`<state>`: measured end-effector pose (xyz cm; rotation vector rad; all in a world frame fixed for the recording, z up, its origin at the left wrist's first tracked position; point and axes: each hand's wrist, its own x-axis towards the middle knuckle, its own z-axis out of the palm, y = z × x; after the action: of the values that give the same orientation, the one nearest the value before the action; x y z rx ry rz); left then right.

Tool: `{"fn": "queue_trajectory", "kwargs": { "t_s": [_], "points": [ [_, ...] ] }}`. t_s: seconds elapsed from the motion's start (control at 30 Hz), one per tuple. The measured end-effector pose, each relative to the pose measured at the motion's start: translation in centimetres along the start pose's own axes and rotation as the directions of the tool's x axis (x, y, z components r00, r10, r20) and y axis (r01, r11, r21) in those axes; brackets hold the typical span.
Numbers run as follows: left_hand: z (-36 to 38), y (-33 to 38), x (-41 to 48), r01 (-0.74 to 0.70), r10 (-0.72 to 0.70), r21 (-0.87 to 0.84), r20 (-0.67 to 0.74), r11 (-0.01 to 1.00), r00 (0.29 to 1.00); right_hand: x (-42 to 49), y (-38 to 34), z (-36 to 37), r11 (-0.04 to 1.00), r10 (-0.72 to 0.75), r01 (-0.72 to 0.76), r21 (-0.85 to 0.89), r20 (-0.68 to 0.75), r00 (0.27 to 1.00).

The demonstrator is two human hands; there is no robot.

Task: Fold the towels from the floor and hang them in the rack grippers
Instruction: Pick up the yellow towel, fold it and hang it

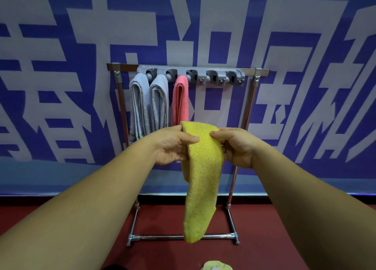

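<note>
here, in the head view, both forearms reach in from the lower corners toward the middle of the frame. the left hand (173, 145) is closed on the upper left part of a yellow towel (201, 180), thumb pressed across its front face and fingers curled behind. the right hand (237, 146) is closed on the upper right edge of the same towel, thumb on top and fingers tucked behind the cloth. the towel is folded into a long narrow strip that arches over between the two hands and hangs straight down through the centre of the frame, its lower end in front of the base bar of the rack (181, 237).

above the hands, in the upper middle of the frame, a grey gripper bar (203, 74) sits on the rack's top rail. a pale blue towel (139, 105) hangs from the leftmost gripper, a second pale blue towel (159, 103) just beside it from the next, and a pink towel (180, 101) from the third; the two grippers to the right hold nothing.

at the bottom edge, right of centre, part of a yellow-green cloth (216, 266) lies on the red floor (162, 255). a blue banner with large white characters (61, 66) fills the background.
</note>
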<state>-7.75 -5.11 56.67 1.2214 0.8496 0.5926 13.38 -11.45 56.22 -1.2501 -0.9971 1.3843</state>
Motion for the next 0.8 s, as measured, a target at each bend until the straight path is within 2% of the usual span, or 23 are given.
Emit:
{"fn": "queue_trajectory", "kwargs": {
  "t_s": [0.2, 0.37, 0.43, 0.5, 0.57, 0.67, 0.73, 0.8],
  "points": [
    [-0.4, 0.4, -0.1, -0.019, 0.019, 0.020, 0.015, 1.000, 1.000, -0.5, -1.3, -0.2, 0.997, 0.069, -0.072, 0.040, 0.078, 0.995],
    [0.0, 0.7, -0.4, -0.028, 0.027, -0.067, -0.023, 0.997, 0.999, -0.7, -1.5, 0.0, 0.999, 0.023, -0.028, 0.039, 0.135, 0.991],
    [0.0, 0.5, -0.9, -0.016, 0.020, -0.103, 0.038, 0.995, 0.999, -0.4, -1.4, 0.2, 0.998, -0.001, -0.007, 0.066, 0.117, 0.993],
    [-0.3, 0.0, -1.2, -0.028, 0.036, -0.070, 0.127, 0.997, 0.991, -0.2, -1.2, 0.3, 0.998, -0.013, 0.007, 0.068, 0.088, 0.996],
    [-0.2, -0.3, -1.3, -0.069, 0.076, -0.046, 0.156, 0.997, 0.985, 0.0, -1.2, 0.3, 0.997, -0.030, 0.028, 0.066, 0.034, 0.999],
    [0.4, -0.3, -0.9, -0.126, 0.133, -0.070, 0.100, 0.990, 0.986, 0.0, -1.1, 0.1, 0.994, -0.043, 0.038, 0.107, 0.044, 0.998],
    [0.8, -0.1, -0.7, -0.148, 0.153, -0.079, 0.058, 0.986, 0.986, -0.4, -0.7, 0.3, 1.000, -0.003, 0.000, 0.015, 0.146, 0.989],
    [1.2, 0.0, -0.3, -0.154, 0.155, -0.075, 0.004, 0.985, 0.988, -0.6, -0.2, 0.8, 0.995, 0.025, -0.007, -0.096, 0.190, 0.981]
  ]
}}
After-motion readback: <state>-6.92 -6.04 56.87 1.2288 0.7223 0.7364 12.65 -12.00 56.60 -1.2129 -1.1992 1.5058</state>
